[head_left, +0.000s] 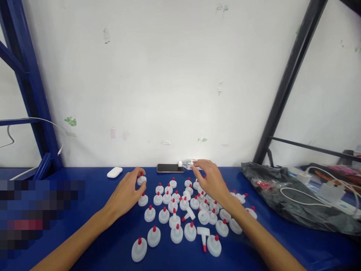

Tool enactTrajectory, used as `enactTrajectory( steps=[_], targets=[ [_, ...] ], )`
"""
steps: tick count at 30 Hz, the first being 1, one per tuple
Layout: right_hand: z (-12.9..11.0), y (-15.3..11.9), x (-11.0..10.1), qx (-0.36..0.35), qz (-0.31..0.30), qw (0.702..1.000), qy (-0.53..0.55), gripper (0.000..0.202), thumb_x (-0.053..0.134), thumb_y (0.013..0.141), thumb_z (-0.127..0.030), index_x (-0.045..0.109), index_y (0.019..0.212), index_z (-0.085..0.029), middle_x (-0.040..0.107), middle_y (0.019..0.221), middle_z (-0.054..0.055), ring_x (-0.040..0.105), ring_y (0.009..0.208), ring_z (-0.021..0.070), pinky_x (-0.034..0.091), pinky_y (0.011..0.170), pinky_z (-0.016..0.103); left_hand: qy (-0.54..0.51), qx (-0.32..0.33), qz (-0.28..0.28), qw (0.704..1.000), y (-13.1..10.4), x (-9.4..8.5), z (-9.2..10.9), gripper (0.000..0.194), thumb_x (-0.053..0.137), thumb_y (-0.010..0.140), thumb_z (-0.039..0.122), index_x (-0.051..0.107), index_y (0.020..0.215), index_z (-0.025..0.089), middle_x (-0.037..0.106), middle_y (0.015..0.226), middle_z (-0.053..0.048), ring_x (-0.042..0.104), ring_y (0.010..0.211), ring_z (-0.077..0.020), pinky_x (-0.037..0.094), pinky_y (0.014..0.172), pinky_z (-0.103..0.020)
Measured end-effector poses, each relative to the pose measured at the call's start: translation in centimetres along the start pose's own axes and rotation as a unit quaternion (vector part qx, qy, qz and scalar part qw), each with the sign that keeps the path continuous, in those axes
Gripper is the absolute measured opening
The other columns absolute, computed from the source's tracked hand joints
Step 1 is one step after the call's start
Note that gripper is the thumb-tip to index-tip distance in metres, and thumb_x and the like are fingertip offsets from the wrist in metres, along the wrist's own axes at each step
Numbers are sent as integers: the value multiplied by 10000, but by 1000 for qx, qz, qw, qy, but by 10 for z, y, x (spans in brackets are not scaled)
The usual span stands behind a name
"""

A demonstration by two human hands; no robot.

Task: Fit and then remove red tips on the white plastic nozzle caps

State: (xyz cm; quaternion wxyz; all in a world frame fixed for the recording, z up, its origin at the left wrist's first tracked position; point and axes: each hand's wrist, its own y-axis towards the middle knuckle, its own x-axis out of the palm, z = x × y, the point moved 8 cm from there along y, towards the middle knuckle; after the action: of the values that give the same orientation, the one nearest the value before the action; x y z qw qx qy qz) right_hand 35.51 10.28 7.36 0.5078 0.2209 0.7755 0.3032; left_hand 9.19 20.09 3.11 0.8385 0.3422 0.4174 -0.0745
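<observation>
My left hand (128, 190) is at the left edge of a group of white nozzle caps with red tips, its thumb and fingers closed around one nozzle cap (141, 180). Just below those fingers another nozzle cap (143, 200) stands on the table. Over the right part of the group, my right hand (210, 180) is held with its fingers stretched out and the thumb apart, and no held thing shows in it. It hides some caps beneath it. Most caps stand upright on their wide bases; a few, such as one nozzle cap (203, 232) near the front, lie on their sides.
On the blue table (113, 241), a phone (170, 168) and a clear plastic bottle (187, 164) lie by the wall. A white earbud case (114, 172) is at the left. Black plastic sheeting (284, 203), cables and a power strip (345, 207) occupy the right.
</observation>
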Motion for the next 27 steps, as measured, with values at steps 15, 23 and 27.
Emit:
enactTrajectory(
  steps=[15,23,27],
  targets=[
    [81,-18,56,141,-244,953,-113,514,334,1034,-501,693,938,-145,725,875,132,682,832,264,437,679,304,-29,-9,-97,995,2,25,-10,266,385,936,409,599,955,251,665,933,-36,652,876,-239,508,791,-364],
    [78,-20,61,124,-267,953,-70,510,284,1044,-523,641,916,-183,703,811,77,645,708,208,382,627,280,-29,3,-104,994,1,22,-3,418,267,997,478,614,1025,248,628,970,-36,639,891,-218,509,858,-399],
    [76,-21,66,108,-261,958,-53,488,274,1048,-518,615,913,-196,684,780,58,629,696,205,366,629,281,-32,5,-92,995,1,21,-5,450,264,999,503,648,1023,271,650,996,-38,646,935,-228,521,883,-398]
  ],
)
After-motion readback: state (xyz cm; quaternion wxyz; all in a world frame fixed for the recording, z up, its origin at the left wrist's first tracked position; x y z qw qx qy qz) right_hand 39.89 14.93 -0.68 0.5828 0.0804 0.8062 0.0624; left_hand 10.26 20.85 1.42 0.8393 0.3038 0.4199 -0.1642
